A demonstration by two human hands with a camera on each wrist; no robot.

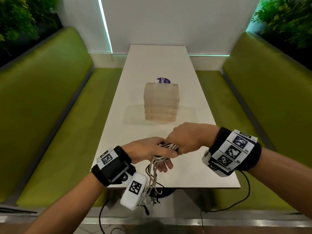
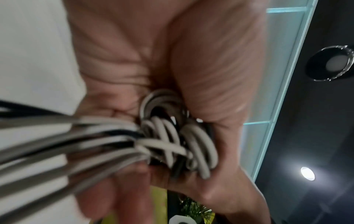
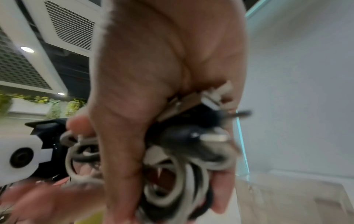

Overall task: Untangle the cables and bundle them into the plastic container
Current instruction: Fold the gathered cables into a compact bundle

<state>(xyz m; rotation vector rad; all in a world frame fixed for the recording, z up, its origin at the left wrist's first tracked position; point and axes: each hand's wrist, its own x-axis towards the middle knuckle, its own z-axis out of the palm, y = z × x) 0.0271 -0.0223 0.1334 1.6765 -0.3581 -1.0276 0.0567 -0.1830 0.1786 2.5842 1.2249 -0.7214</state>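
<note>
Over the near end of the white table (image 1: 118, 125), both hands met above the surface, and what a knot they had between them! The right hand (image 1: 186, 138) came in from the right, knuckles up, its fingers curled tight round the coiled part of the cables (image 1: 168, 146); the right wrist view showed white loops, black strands and a couple of plugs (image 3: 212, 137) packed inside that fist. The left hand (image 1: 148, 152) reached across from the left, thumb on top, pinching the same bundle just beside the right fist, while its lower fingers (image 1: 164, 166) lay loosely extended underneath. From there the loose ends hung down past the table's near edge, white and black strands (image 1: 152, 181) together, dangling in front of the left wrist camera unit (image 1: 134, 190). The plastic container (image 1: 161, 103) stood upright near the middle of the table, well apart from the hands, with bare tabletop between it and them. Green benches (image 1: 50, 102) ran along both long sides, and a purple disc (image 1: 163, 80) peeked out behind the container.
</note>
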